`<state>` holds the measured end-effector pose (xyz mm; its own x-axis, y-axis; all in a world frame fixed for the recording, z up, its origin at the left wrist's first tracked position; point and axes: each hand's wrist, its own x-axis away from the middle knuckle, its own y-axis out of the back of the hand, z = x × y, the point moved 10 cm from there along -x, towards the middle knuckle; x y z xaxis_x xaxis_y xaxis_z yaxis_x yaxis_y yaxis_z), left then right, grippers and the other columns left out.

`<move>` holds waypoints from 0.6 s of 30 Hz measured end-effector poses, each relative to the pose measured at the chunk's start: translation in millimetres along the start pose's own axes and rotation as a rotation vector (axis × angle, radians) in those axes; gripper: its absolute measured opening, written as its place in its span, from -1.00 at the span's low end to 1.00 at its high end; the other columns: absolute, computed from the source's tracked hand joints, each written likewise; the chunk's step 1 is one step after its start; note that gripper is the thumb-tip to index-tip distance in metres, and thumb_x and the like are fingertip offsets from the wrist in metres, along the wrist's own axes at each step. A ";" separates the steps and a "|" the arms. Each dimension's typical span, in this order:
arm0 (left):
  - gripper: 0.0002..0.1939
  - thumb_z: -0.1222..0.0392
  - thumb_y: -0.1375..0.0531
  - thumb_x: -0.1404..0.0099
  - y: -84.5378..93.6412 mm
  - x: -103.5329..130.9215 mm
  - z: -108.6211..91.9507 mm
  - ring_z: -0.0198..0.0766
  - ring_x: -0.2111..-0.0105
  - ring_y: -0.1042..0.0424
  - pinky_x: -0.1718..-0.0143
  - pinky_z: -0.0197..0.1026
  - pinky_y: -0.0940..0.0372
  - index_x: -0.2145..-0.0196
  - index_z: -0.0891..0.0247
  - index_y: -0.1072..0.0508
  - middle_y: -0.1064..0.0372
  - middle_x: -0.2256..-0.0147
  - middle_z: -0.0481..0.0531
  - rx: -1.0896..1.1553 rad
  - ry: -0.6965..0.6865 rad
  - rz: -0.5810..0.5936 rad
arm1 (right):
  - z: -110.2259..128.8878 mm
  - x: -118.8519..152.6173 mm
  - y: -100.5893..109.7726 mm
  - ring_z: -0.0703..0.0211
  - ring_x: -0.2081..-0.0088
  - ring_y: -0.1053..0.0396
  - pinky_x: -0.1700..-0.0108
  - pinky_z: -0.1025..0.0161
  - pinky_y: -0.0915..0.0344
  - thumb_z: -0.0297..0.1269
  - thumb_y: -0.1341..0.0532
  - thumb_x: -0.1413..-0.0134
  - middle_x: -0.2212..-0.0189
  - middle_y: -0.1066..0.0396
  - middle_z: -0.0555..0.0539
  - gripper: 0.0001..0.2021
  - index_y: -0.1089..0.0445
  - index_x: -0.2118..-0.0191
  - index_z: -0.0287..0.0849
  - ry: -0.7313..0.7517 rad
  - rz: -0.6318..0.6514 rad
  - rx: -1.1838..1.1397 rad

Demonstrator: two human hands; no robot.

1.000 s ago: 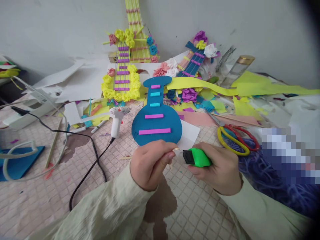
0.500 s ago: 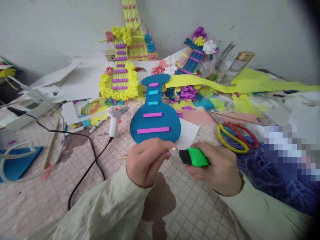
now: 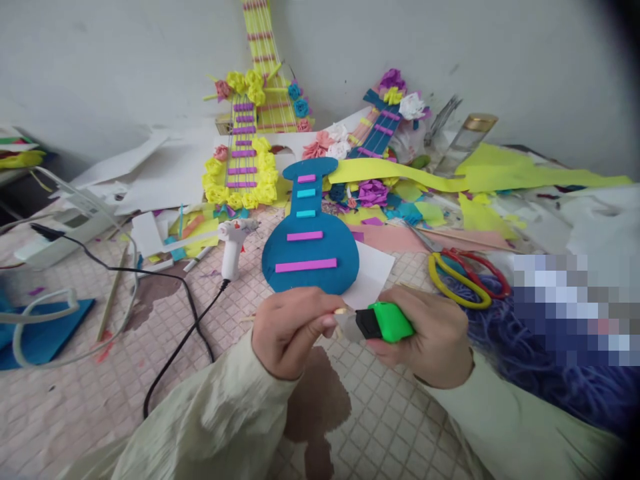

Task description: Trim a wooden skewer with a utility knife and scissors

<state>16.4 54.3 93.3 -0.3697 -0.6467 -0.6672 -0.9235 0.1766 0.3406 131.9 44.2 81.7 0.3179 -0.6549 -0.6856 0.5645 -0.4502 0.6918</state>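
Head view, ctr. of work area: tiled table (image 3: 375, 403) w/ paper scraps across its far half. Largest item on it, a yellow guitar shape (image 3: 260, 47), leans on the wall at the far side, strung w/ white lines; a smaller guitar w/ yellow paper flowers (image 3: 243, 157) stands in front of it. Blue-violet yarn (image 3: 530, 393) lies heaped at right. Blue guitar-shaped cutout (image 3: 310, 250) rests flat, just beyond the hands, partly over a white sheet (image 3: 373, 267); it bears five crosswise strips, i.e. three purple & two light blue, the longest purple strip (image 3: 306, 265) being nearest the hands.

Left hand (image 3: 290, 330), nr. the cutout's near edge: thumb & index closed in a pinch on a small pale stick (image 3: 341, 311). Right hand (image 3: 430, 333): fingers wrapped round a green cutter (image 3: 393, 322) w/ black front end, pointed left. Scissors (image 3: 437, 256), w/ one yellow & one red handle, lie beyond the right hand, by the yarn. White glue gun (image 3: 231, 250) sits left of the cutout, well apart from both hands. Smallest parts, btwn the hands: cutter blade (image 3: 354, 328), at the stick's exposed end; exact contact can't be told.
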 end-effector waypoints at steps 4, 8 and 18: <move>-0.76 0.27 0.01 -0.29 -3.5 0.6 -20.2 -0.41 0.58 -0.27 0.54 -0.36 -0.20 0.47 0.34 -0.36 -0.28 0.61 -0.03 0.128 -0.093 0.030 | -49.2 0.2 -1.3 0.32 0.72 -0.08 0.65 0.33 0.04 0.11 0.00 0.00 0.79 -0.11 0.06 -0.54 -0.20 0.66 -0.16 -0.201 0.010 0.248; -0.78 0.30 -0.01 -0.27 -1.9 1.6 -6.0 -0.42 0.60 -0.24 0.55 -0.37 -0.18 0.47 0.35 -0.38 -0.25 0.65 -0.05 0.091 0.027 -0.003 | -66.6 -1.7 15.6 0.35 0.70 -0.02 0.63 0.35 0.00 0.06 0.02 -0.04 0.78 0.00 0.09 -0.56 -0.19 0.66 -0.16 -0.293 -0.096 0.177; -0.84 0.35 -0.01 -0.27 -1.0 6.3 12.4 -0.47 0.59 -0.25 0.53 -0.42 -0.18 0.35 0.32 -0.38 -0.23 0.61 -0.09 0.104 0.094 -0.062 | -11.4 0.0 2.6 0.31 0.67 -0.21 0.61 0.34 -0.12 0.11 0.01 0.00 0.73 -0.23 0.03 -0.60 -0.23 0.53 -0.14 -0.066 -0.001 -0.061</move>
<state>13.7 59.2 80.5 -0.3051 -0.7243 -0.6183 -0.9516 0.2069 0.2271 142.0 49.9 80.9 0.2679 -0.6937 -0.6686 0.6106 -0.4146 0.6747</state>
